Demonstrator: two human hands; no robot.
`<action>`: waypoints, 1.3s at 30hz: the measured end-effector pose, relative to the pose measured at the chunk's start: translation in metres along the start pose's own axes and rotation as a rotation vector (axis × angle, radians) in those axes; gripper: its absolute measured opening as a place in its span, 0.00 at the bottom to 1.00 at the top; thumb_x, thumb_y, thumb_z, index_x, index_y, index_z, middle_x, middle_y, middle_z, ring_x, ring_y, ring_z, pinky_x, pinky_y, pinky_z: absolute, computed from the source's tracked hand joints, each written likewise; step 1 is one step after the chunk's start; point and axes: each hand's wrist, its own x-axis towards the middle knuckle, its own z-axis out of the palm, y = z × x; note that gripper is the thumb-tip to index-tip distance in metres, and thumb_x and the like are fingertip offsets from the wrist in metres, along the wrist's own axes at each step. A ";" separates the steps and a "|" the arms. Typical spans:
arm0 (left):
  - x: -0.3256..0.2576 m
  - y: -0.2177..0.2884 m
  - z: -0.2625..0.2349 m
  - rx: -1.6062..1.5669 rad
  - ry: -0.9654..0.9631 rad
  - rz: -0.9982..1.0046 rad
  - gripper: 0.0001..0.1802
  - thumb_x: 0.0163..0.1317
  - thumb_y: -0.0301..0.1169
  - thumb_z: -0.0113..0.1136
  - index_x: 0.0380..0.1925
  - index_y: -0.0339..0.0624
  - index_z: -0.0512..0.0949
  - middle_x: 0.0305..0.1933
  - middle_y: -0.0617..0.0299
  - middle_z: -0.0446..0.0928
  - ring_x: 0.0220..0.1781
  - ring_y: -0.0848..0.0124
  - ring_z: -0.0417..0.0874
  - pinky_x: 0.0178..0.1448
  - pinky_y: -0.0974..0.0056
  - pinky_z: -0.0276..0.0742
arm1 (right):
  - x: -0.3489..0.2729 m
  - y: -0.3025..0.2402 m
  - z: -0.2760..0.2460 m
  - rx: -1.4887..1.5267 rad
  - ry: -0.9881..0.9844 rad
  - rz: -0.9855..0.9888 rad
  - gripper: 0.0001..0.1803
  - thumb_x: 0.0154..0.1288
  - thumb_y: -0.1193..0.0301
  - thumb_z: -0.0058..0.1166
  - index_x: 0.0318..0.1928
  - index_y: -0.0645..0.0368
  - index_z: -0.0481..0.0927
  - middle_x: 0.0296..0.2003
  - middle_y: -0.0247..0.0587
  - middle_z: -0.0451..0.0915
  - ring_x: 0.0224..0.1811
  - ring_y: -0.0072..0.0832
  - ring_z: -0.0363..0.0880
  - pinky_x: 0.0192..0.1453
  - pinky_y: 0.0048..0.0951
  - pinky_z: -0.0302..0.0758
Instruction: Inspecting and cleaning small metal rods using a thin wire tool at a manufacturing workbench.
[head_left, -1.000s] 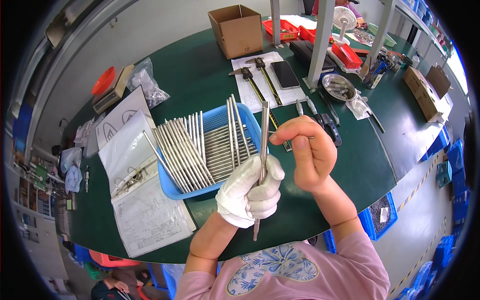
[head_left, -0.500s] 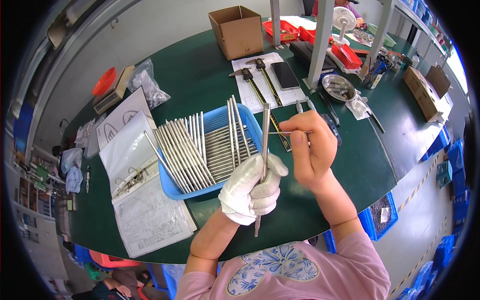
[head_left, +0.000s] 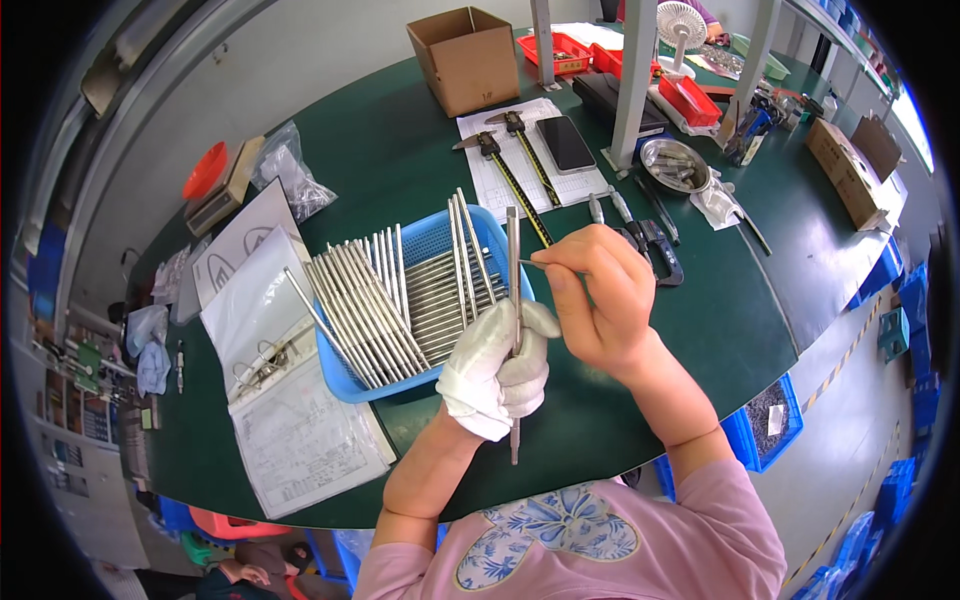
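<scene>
My left hand (head_left: pixel 497 368), in a white glove, grips a long thin metal rod (head_left: pixel 514 270) held almost upright over the table. My bare right hand (head_left: pixel 595 297) pinches a small thin metal pin (head_left: pixel 532 264) whose tip points at the rod's upper part. Just behind the hands stands a blue plastic basket (head_left: pixel 345 375) filled with several similar metal rods (head_left: pixel 395 295), some leaning over its rim.
An open ring binder with papers (head_left: pixel 270 400) lies left of the basket. Two calipers on a sheet (head_left: pixel 510 160), a phone (head_left: pixel 566 143), a cardboard box (head_left: pixel 470 60), a metal bowl (head_left: pixel 672 165) and a grey post (head_left: pixel 632 80) stand behind on the green table (head_left: pixel 740 320).
My right hand has come down and left from above the rod, bringing the thin pin level against the rod's upper part. The left hand keeps the rod nearly still.
</scene>
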 end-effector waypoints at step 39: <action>-0.006 0.008 0.000 0.015 0.057 0.113 0.20 0.70 0.40 0.32 0.43 0.33 0.68 0.16 0.69 0.59 0.10 0.82 0.55 0.13 0.76 0.52 | -0.008 -0.005 0.006 -0.035 -0.087 -0.031 0.03 0.44 0.80 0.52 0.21 0.62 0.71 0.16 0.38 0.68 0.15 0.33 0.65 0.19 0.29 0.61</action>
